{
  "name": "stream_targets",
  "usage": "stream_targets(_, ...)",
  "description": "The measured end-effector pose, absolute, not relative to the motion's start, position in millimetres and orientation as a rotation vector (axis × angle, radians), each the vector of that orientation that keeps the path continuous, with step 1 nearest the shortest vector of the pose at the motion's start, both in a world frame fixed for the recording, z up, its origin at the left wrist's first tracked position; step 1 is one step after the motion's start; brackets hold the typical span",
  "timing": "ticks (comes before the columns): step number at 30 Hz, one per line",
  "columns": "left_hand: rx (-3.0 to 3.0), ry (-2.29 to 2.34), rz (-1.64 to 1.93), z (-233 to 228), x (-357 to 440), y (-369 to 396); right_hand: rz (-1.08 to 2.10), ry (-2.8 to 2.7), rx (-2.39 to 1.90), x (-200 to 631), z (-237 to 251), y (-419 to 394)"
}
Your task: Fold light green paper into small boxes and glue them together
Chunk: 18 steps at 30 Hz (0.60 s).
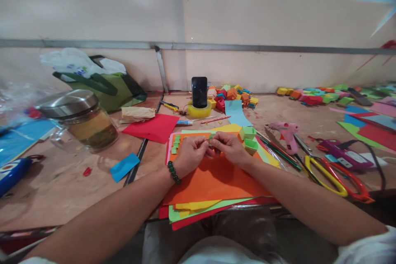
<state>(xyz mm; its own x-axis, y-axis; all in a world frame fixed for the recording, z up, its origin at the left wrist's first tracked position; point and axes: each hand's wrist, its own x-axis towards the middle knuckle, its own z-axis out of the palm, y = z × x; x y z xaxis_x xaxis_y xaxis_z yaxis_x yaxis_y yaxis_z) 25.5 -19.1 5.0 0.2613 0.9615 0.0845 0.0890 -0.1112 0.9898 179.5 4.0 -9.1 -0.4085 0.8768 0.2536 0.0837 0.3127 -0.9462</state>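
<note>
My left hand [192,152] and my right hand [230,147] meet over an orange paper sheet [213,181], the top of a stack of coloured paper. Between their pinched fingertips is a small green paper piece [211,136], mostly covered by the fingers. Left of my left hand, several tiny folded green paper pieces [175,145] stand in a column on the sheet. Close to my right hand are two small green paper boxes, one upright [248,133] and one with its open side showing [250,146].
A pink glue gun [288,134], scissors [328,175] and pencils [283,151] lie to the right. A phone [199,92] stands in a tape roll [199,110] before a pile of paper shapes [230,95]. At left stand a glass tea jar [89,126] and a green bag [105,86].
</note>
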Motion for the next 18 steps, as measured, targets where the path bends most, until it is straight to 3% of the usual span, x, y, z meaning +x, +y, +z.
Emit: stream_targets(18, 1.087, 0.791, 0.898, 4.0, 19.6, -13.4, 0.852, -1.734, -0.797, 185.5, -11.4, 11.9)
